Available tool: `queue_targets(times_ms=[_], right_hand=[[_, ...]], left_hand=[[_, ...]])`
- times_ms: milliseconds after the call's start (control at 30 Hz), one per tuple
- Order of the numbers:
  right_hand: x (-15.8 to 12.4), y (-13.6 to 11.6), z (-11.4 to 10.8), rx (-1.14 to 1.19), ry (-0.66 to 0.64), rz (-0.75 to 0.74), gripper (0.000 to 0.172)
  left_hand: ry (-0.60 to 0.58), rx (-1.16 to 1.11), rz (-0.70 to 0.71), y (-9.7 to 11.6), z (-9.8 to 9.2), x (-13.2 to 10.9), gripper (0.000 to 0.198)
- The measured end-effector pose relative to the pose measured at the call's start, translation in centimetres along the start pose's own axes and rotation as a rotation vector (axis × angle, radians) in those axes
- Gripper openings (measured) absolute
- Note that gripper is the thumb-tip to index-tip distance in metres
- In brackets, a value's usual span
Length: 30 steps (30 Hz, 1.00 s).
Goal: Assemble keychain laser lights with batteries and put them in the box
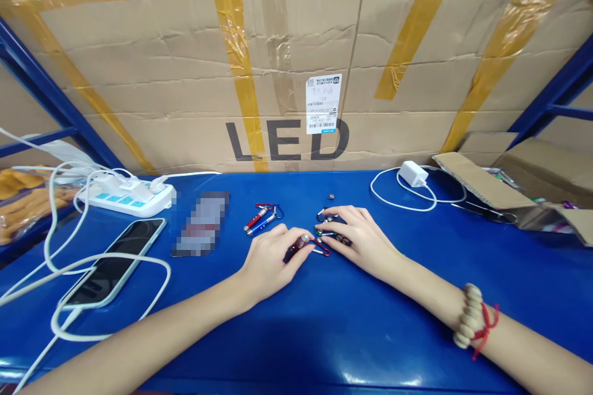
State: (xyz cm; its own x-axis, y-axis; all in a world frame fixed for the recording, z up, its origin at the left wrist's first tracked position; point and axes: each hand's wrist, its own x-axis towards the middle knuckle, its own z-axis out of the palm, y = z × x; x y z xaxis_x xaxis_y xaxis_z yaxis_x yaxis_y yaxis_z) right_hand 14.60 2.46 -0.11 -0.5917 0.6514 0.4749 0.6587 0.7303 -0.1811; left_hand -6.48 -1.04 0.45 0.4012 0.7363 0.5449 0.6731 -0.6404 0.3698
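My left hand (266, 259) is closed around a dark red keychain flashlight tube (295, 249), its silver end pointing up between thumb and fingers. A red carabiner clip (321, 249) lies just beyond the thumb. To the right, my right hand (368, 237) reaches over small parts with its fingers apart, the fingertips touching or just above them. Under and beside those fingers are a green carabiner clip (319, 232), a dark blue clip (319, 216) and several small round pieces (343, 239) like button cells. A red flashlight (254, 221) and a blue flashlight (260, 224), both with clips, lie left of my hands.
A small silver piece (330, 196) lies behind my right hand. At left are a phone (115, 262), looping white cables, a power strip (134, 200) and a blurred-out flat item (201, 224). At right, a white charger (412, 174) and an open carton (482, 182). A large carton (185, 74) walls the back.
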Motion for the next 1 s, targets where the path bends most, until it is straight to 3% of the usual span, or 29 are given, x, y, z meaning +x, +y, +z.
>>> queue_targets(times_ms=[167, 433, 700, 1000], right_hand=[[-0.03, -0.03, 0.13, -0.04, -0.036, -0.004, 0.023], [0.11, 0.28, 0.07, -0.023, 0.016, 0.014, 0.011], [0.15, 0.06, 0.0, 0.013, -0.05, -0.129, 0.02], [0.26, -0.21, -0.47, 0.084, -0.064, -0.028, 0.009]], left_hand=[[-0.013, -0.001, -0.005, 0.01, -0.08, -0.03, 0.02], [-0.009, 0.003, 0.004, 0.27, -0.22, 0.01, 0.02], [-0.035, -0.005, 0.025, 0.09, -0.29, 0.03, 0.024], [-0.115, -0.053, 0.143, 0.12, -0.46, 0.19, 0.026]])
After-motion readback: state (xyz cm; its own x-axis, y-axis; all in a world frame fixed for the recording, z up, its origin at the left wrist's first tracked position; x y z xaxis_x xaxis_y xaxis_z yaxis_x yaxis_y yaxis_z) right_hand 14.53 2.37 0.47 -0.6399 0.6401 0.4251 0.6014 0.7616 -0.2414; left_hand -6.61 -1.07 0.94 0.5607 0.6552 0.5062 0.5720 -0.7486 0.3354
